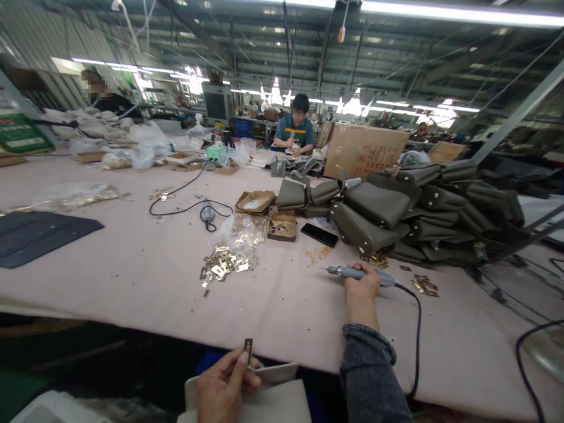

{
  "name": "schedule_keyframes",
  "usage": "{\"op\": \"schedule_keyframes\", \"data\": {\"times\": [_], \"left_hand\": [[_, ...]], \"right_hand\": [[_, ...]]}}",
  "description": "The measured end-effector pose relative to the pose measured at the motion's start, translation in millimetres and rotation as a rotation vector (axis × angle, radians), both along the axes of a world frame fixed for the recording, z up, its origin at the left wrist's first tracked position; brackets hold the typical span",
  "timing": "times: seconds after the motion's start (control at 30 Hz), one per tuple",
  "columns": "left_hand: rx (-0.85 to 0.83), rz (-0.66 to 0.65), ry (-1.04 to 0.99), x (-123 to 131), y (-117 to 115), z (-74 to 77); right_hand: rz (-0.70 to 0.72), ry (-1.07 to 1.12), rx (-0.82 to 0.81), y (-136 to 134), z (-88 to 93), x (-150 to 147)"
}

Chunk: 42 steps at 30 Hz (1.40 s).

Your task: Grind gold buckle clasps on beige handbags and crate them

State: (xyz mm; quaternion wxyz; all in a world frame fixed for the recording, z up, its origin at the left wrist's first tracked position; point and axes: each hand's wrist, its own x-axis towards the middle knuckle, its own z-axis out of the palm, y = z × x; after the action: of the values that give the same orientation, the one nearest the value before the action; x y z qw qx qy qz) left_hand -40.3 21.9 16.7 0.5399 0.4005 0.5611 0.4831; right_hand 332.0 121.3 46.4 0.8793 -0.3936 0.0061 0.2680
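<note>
My left hand (224, 382), low at the table's near edge, pinches a small slotted metal plate (248, 349) between thumb and fingers. Under and beside that hand is a light grey-beige bag piece (277, 402), its lower part cut off by the frame. My right hand (363, 281) is wrapped round a grey electric screwdriver (385, 278), which lies level just over or on the tabletop, its bit pointing left and a black cord trailing from its rear. Left of the screwdriver lies a heap of shiny gold metal plates (222, 263). Tiny gold screws (318, 254) are scattered beyond its tip.
Stacked dark olive bags (379, 202) fill the right of the table (167, 299). A black phone (319, 234) lies near a small box of fittings (282, 227). Another screwdriver (207, 212) rests further left, by a dark sheet (44, 235). A co-worker (294, 132) sits across the table.
</note>
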Motion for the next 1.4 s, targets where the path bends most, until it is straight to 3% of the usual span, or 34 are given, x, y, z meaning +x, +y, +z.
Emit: {"op": "schedule_keyframes", "data": {"times": [0.13,0.33,0.47,0.6,0.8,1.23,1.4], "left_hand": [[0.042,-0.131,0.024,-2,-5,8.2],[0.003,-0.113,-0.029,-3,-12,-3.2],[0.024,-0.109,-0.042,-3,-17,-1.7],[0.036,-0.112,-0.046,-6,-19,1.4],[0.053,-0.120,-0.054,-10,-23,0.2],[0.038,-0.087,-0.051,-8,-23,-3.8],[0.042,-0.073,-0.017,-9,-24,1.2]], "right_hand": [[0.083,0.091,0.053,-36,14.2,-41],[0.321,0.119,0.143,-83,31.0,-125],[0.417,0.048,0.131,-96,32.4,-177],[0.441,0.050,0.125,-96,31.8,-208],[0.420,0.033,0.102,-94,29.8,-226],[0.424,0.007,0.113,-93,19.9,-223],[0.428,-0.005,0.119,-94,22.4,-224]]}}
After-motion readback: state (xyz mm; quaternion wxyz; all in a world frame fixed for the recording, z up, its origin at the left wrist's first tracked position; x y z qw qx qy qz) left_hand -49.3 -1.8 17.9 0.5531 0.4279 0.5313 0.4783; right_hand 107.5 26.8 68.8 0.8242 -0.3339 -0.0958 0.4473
